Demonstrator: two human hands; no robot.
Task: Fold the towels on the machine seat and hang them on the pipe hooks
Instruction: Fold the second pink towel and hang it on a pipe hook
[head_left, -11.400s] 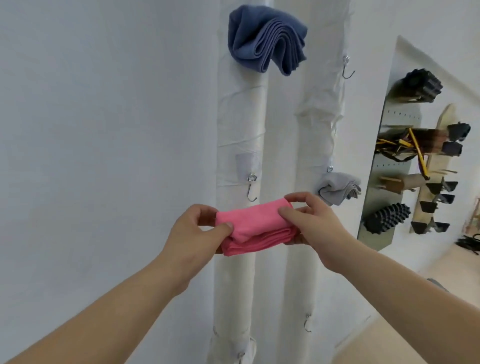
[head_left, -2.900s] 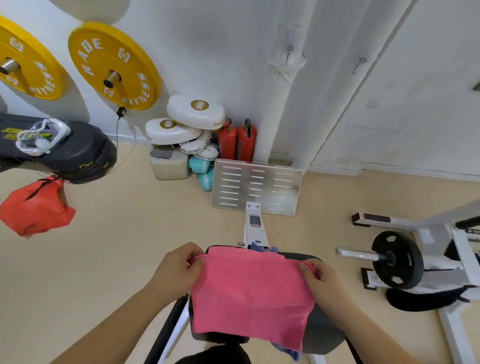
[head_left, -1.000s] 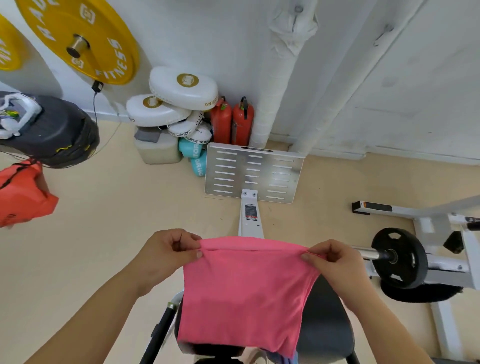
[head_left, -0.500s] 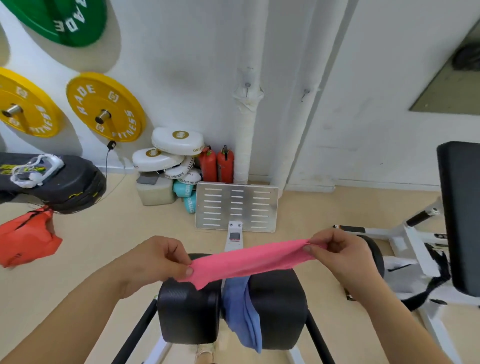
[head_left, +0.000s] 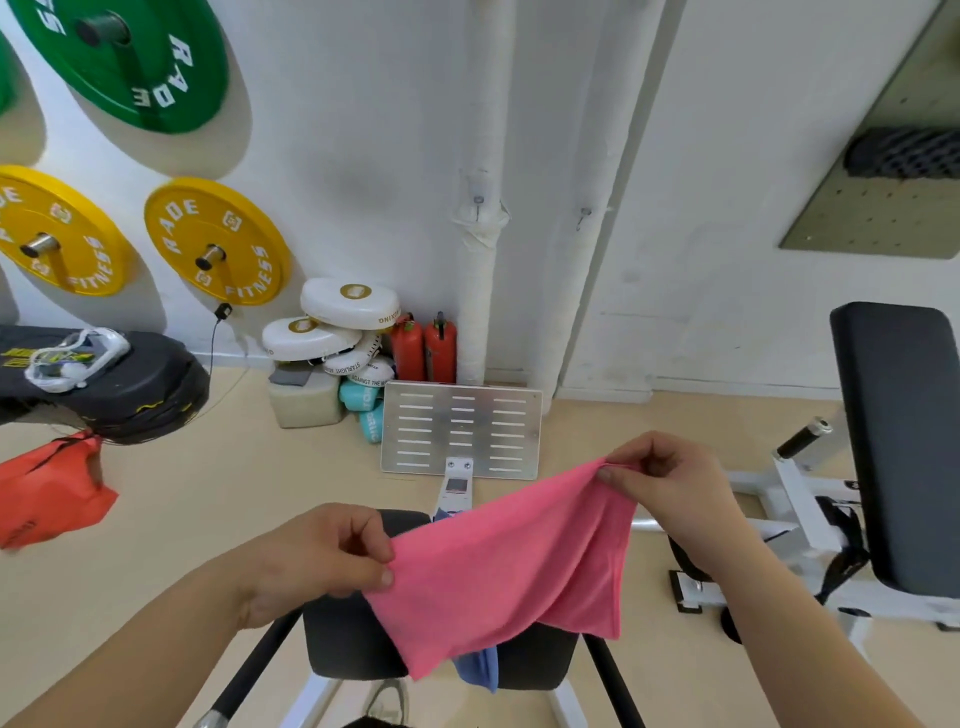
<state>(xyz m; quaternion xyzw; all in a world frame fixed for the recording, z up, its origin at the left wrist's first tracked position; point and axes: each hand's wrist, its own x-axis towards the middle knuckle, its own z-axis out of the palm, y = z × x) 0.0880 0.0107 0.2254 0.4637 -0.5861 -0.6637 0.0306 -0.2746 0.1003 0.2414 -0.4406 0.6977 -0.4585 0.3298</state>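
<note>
A pink towel (head_left: 511, 566) hangs folded in half in the air above the black machine seat (head_left: 348, 639). My left hand (head_left: 322, 556) pinches its lower left corner and my right hand (head_left: 665, 478) pinches its upper right corner, held higher. A blue towel (head_left: 480, 667) lies on the seat, mostly hidden behind the pink one. Two white wrapped pipes (head_left: 480, 218) rise along the wall ahead, each with a small metal hook (head_left: 583, 217); both hooks in view are bare.
A metal footplate (head_left: 460, 436) stands in front of the seat. White pads and red extinguishers (head_left: 423, 345) sit at the wall base. Yellow and green weight plates (head_left: 215, 241) hang on the left wall. A black bench pad (head_left: 898, 441) stands at right, an orange bag (head_left: 47, 493) at left.
My right hand has risen and my left has dropped, so the towel now slopes and hangs deeper. The view has tilted upward, bringing the green plate and more of the pipes into sight.
</note>
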